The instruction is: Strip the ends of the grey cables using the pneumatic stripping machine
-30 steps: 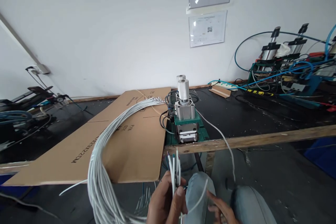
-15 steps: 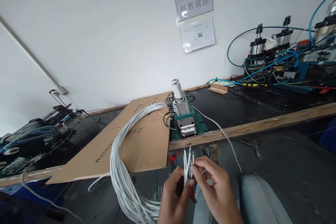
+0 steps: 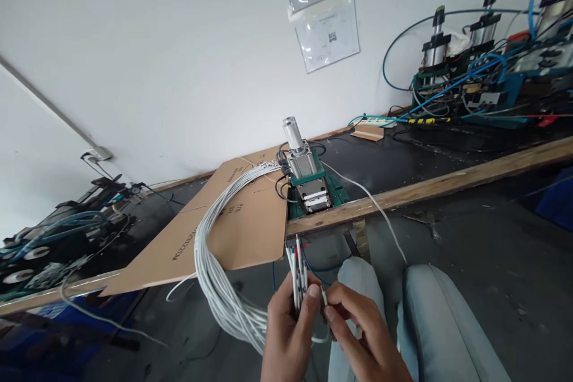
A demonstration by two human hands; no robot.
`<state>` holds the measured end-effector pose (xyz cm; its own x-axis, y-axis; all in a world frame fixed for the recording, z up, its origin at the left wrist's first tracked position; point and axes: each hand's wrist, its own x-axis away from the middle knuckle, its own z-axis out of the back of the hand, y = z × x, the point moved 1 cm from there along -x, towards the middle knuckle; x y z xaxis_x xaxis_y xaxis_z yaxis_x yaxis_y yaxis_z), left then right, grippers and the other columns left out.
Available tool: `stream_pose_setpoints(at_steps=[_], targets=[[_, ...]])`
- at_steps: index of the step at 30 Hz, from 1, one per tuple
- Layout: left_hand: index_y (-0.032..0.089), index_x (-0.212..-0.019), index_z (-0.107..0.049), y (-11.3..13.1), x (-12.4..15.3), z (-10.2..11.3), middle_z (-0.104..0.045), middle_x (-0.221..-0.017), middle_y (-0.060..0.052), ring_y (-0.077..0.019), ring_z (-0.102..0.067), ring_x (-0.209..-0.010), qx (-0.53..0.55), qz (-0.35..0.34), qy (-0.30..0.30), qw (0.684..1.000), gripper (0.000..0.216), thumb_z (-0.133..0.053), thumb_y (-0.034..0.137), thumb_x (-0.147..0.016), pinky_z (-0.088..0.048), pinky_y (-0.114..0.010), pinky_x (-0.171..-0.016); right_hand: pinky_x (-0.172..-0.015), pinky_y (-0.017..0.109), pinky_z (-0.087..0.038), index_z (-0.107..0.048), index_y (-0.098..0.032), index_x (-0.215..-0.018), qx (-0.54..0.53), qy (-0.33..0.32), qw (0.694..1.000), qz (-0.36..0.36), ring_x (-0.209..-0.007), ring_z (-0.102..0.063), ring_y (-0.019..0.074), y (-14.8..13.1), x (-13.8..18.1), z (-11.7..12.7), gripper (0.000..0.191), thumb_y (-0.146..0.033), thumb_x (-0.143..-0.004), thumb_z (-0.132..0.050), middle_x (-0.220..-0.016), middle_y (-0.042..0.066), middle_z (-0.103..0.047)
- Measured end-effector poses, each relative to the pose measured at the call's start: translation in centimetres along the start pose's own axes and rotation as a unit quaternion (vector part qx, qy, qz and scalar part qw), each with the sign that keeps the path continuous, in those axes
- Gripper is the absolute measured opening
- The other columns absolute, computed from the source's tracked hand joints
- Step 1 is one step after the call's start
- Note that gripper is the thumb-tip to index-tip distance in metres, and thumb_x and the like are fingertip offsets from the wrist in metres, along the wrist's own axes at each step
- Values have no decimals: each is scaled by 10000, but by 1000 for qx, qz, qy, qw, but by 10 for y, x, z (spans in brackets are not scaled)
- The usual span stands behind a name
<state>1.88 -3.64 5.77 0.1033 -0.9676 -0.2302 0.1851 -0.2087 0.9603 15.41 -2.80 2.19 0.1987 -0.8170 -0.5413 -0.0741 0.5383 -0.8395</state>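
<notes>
A few white cable ends [image 3: 299, 274] stand upright in my left hand [image 3: 289, 322], which is closed around them. Coloured tips show at their tops. My right hand [image 3: 358, 316] pinches the end of a single white cable [image 3: 324, 296], bent off to the right of the others. From my left hand the long bundle of white cables [image 3: 215, 274] curves left and up over the cardboard sheet. Its far ends lie beside a small pneumatic machine [image 3: 302, 161] with a silver cylinder and a green base.
The cardboard sheet [image 3: 250, 245] overhangs the black bench [image 3: 358, 164] and its wooden front edge [image 3: 403, 191]. More pneumatic machines [image 3: 436, 51] with blue hoses stand at the right. Tangled hoses and equipment [image 3: 58, 245] lie at the left. My legs [image 3: 439, 310] are below.
My right hand has drawn one cable end away from the bunch, down and to the right. My left hand still grips the rest. The view has tilted down slightly.
</notes>
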Motion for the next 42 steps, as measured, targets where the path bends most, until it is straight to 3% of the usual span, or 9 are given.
stream_pose_setpoints(at_steps=[4,19,31,34,37,42], targets=[[179,-790,-636,8,0,10,-435,-659,47,-116,-328,-587,-26,14,-62,998,347,-647,482,-957,-305,-233,-541,-695,235,-434,-523,-242,-859,6,-35,999,-39,-710,-570,141,-3,5,-1,243,-324,-1067,-426,-773,-31,-553],[175,-764,-618,7,1,18,-507,-641,41,-112,-417,-567,-67,11,-101,993,194,-684,325,-868,-373,-204,-534,-630,265,-356,-385,-248,-787,22,-107,993,-54,-652,-472,140,-7,10,7,240,-210,-1021,-417,-727,-48,-462],[172,-780,-634,6,7,18,-520,-663,37,-115,-413,-586,-53,17,-131,990,107,-674,223,-865,-364,-214,-561,-606,273,-319,-381,-237,-729,-18,-78,996,-42,-621,-432,131,-9,10,6,318,-237,-1036,-462,-690,-51,-430],[180,-741,-595,6,8,15,-483,-654,47,-112,-384,-592,-28,13,-123,992,181,-672,248,-890,-352,-214,-567,-598,276,-310,-447,-225,-711,-94,-34,993,-61,-625,-433,132,-5,11,0,327,-279,-1027,-509,-679,-43,-438],[193,-733,-551,1,9,11,-475,-633,53,-107,-403,-566,11,17,-115,993,257,-658,320,-929,-362,-216,-557,-539,261,-307,-516,-210,-696,-229,-10,968,-103,-564,-396,116,7,15,-15,398,-427,-1028,-543,-647,-45,-431],[205,-790,-542,-9,12,11,-476,-584,67,-106,-449,-519,63,42,-107,991,301,-651,431,-955,-380,-216,-521,-441,235,-241,-469,-222,-695,-316,0,938,-141,-486,-290,92,25,20,-41,500,-610,-1011,-489,-601,-69,-352]])
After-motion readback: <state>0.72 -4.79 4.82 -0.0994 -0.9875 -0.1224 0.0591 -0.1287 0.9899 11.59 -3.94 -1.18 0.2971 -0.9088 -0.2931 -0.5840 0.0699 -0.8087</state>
